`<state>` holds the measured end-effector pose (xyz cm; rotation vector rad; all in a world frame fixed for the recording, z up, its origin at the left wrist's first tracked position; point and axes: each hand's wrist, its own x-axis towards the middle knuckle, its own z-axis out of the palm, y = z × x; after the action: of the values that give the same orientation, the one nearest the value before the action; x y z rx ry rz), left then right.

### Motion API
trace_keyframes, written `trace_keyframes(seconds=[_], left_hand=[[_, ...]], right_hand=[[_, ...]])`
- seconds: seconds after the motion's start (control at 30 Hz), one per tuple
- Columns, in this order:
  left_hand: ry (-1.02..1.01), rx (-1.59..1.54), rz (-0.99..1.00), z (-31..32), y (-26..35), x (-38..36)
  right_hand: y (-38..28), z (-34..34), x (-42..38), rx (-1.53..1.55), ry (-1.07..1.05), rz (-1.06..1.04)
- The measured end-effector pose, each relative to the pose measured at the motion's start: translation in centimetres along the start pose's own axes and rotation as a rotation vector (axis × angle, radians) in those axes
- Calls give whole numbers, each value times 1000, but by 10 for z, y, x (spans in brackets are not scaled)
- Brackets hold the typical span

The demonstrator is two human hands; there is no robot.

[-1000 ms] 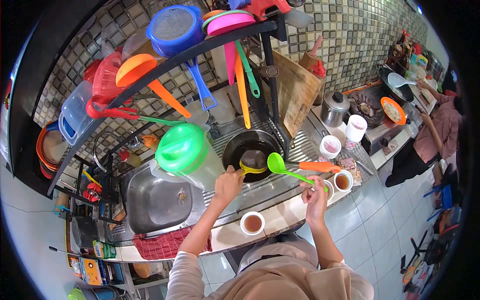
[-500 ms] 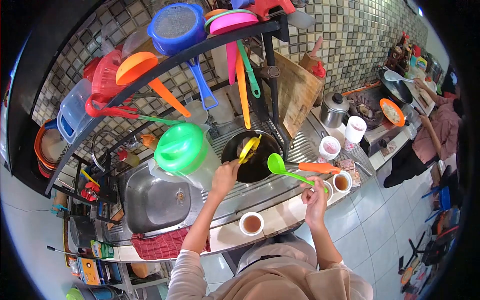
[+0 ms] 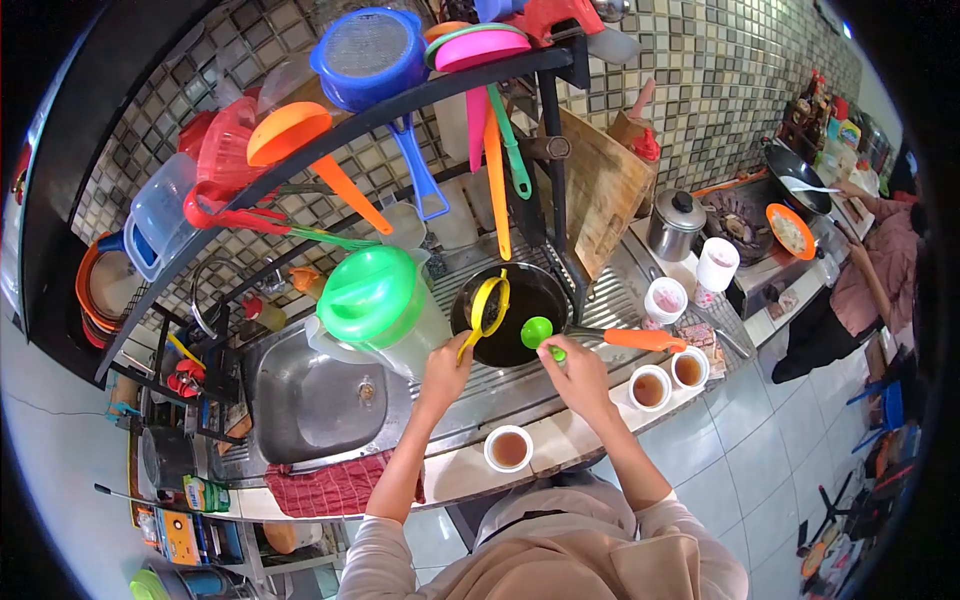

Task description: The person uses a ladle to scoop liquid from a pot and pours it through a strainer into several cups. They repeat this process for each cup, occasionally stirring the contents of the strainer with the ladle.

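1. Nearest us, at 6 o'clock from the pot, the front cup [image 3: 509, 449] holds brown liquid near the tabletop [image 3: 462, 468] edge; our sleeve or forearm could tip it.
2. At 4 o'clock, two filled cups [image 3: 649, 388] sit close together; a backward swing of our right elbow might catch them.
3. Our left hand [image 3: 443, 375] closes its fingers round the handle of the yellow strainer [image 3: 488, 308], tilted over the pot's 10 o'clock side. We cannot tell what it holds; steeper tilting could spill it.
4. Our right hand [image 3: 583, 378] pinches the green ladle [image 3: 537, 332] over the pot's 4 o'clock side. Converging wrists could knock the tools together and splash.
5. The pot [image 3: 540, 279] holds dark liquid; snagging its orange handle [image 3: 640, 340], towards 3 o'clock, could swing it.
6. Edges: the counter front bounds us at 6, the sink [image 3: 310, 400] at 8, the green-lidded jug [image 3: 370, 300] at 9.
7. We have most room between front cup and pot.
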<state>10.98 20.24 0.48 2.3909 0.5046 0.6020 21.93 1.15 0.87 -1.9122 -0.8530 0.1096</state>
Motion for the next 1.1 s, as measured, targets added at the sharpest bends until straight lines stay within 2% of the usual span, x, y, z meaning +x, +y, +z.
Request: trace_keyframes(seconds=[0.03, 0.17, 0.23, 0.33, 0.5, 0.57, 0.63, 0.8, 0.97, 1.1], left_hand=[[9, 50, 54, -1, 1, -1], [-17, 59, 26, 4, -7, -5], [-102, 40, -87, 8, -8, -7], [-107, 109, -103, 12, -8, -4], [-98, 190, -47, 14, -3, 0], [-119, 203, -43, 15, 3, 1], [-149, 234, -76, 15, 7, 2], [-129, 228, -83, 18, 1, 2], [-150, 232, -88, 18, 2, 1], [-127, 221, -71, 18, 4, 0]], right_hand=[[2, 7, 5, -92, 34, -75], [8, 20, 16, -90, 41, -70], [10, 22, 20, -90, 57, -77], [12, 19, 24, -97, 119, -85], [3, 10, 29, -62, 186, -79], [0, 13, 31, -62, 165, -123], [-6, 13, 30, -100, -11, -192], [1, 17, 31, -191, -89, -205], [12, 25, 33, -175, -230, -306], [7, 22, 36, -140, -154, -261]])
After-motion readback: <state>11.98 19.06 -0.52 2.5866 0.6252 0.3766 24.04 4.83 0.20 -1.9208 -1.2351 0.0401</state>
